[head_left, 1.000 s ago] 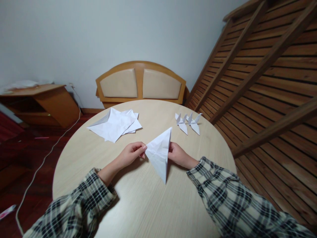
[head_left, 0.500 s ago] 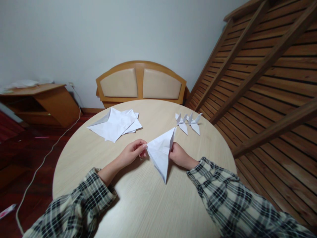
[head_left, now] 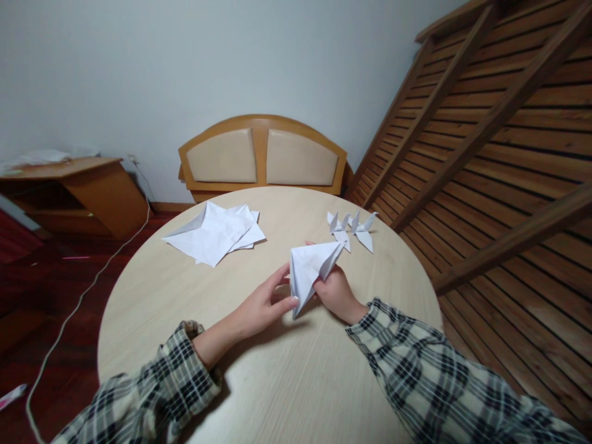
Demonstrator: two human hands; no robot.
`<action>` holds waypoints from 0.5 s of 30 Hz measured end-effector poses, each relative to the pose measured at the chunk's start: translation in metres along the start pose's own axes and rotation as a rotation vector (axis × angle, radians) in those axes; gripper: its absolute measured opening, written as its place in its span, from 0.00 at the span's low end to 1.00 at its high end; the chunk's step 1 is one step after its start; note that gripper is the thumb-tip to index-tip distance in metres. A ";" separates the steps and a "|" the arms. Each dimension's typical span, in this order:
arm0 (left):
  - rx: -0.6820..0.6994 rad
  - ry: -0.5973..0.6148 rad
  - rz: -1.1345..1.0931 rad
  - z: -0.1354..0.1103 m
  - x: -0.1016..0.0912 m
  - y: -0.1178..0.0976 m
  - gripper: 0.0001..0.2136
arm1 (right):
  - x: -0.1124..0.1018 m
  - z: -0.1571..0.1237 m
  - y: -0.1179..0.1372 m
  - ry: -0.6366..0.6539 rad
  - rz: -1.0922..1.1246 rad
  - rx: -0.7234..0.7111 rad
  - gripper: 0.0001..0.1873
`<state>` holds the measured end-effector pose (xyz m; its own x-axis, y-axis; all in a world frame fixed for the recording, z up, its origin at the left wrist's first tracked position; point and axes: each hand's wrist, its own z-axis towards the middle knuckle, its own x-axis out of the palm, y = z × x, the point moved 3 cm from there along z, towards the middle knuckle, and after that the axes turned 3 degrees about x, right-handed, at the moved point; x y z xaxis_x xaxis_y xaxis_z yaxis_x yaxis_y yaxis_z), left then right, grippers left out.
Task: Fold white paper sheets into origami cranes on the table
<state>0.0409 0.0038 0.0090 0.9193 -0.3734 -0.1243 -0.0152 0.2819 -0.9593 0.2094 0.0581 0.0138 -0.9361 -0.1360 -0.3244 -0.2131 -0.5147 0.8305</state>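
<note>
A partly folded sheet of white paper [head_left: 306, 266] is held up over the table, its flaps standing a little apart and a corner pointing down. My right hand [head_left: 337, 291] grips its right side, thumb in front and the other fingers largely hidden behind. At the left edge, my left hand [head_left: 266, 303] has its thumb against the lower corner and its fingers reaching behind the paper. Just beyond my right hand, two white paper cranes [head_left: 340, 232] [head_left: 363, 232] stand side by side.
A loose stack of creased white paper sheets [head_left: 208, 237] lies at the left of the round wooden table [head_left: 152, 296]. Behind the table is a headboard [head_left: 261, 154]. Wooden slats [head_left: 499, 142] lean on the right, and a cable [head_left: 83, 296] runs along the floor on the left.
The folded paper has turned and looks narrower, its flaps brought closer together. My left hand has moved right, from pinching the left corner to the paper's lower left edge. My right hand has shifted slightly.
</note>
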 end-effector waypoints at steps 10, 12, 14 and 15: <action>0.128 -0.106 0.332 -0.003 0.013 -0.001 0.39 | 0.007 -0.009 0.006 0.036 -0.006 -0.077 0.34; 0.168 -0.110 0.394 -0.002 0.012 -0.004 0.36 | 0.007 -0.010 0.008 0.053 0.002 -0.093 0.34; 0.213 -0.107 0.451 -0.002 0.012 -0.007 0.36 | 0.007 -0.011 0.009 0.069 -0.016 -0.118 0.35; 0.231 -0.109 0.472 -0.002 0.012 -0.008 0.36 | 0.007 -0.012 0.010 0.082 -0.040 -0.129 0.35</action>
<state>0.0512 -0.0044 0.0145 0.8689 -0.0684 -0.4902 -0.3614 0.5889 -0.7229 0.2045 0.0421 0.0142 -0.9004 -0.1793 -0.3964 -0.2071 -0.6247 0.7529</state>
